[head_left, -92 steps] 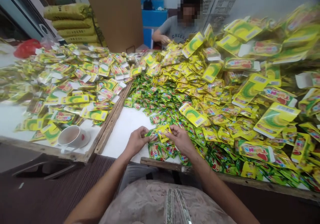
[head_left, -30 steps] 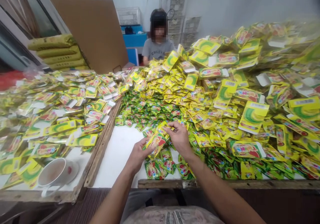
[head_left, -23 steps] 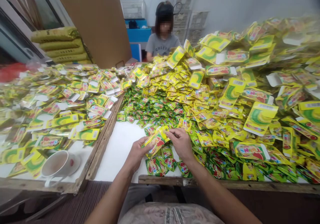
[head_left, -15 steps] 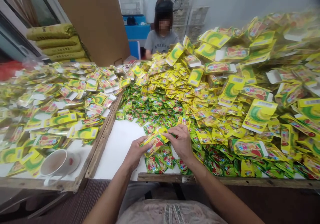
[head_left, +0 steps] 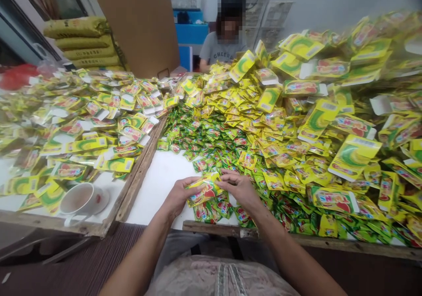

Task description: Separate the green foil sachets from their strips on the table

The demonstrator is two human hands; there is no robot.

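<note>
Between my two hands, over the near edge of the white tabletop (head_left: 151, 190), is a small yellow printed box (head_left: 207, 188). My left hand (head_left: 180, 195) grips its left end, thumb on the front. At the box's right end, the fingers of my right hand (head_left: 239, 189) are pinched together; the fingertips partly hide that end. Small green candy packets (head_left: 211, 211) lie just below the box, and a heap of green packets (head_left: 211, 133) rises behind it. Yellow packets (head_left: 273, 179) spread to the right of my right hand.
Yellow boxes (head_left: 354, 157) are piled high on the right. Past a wooden rail (head_left: 141, 168), more boxes (head_left: 87, 144) cover the left table, where a white mug (head_left: 84, 199) stands near the front edge. A person (head_left: 224, 41) sits across the table. Stacked sacks (head_left: 87, 43) stand back left.
My right hand has shifted slightly down and right at the box's end, and the box has turned flatter. The camera view has tilted down and swung a little left.
</note>
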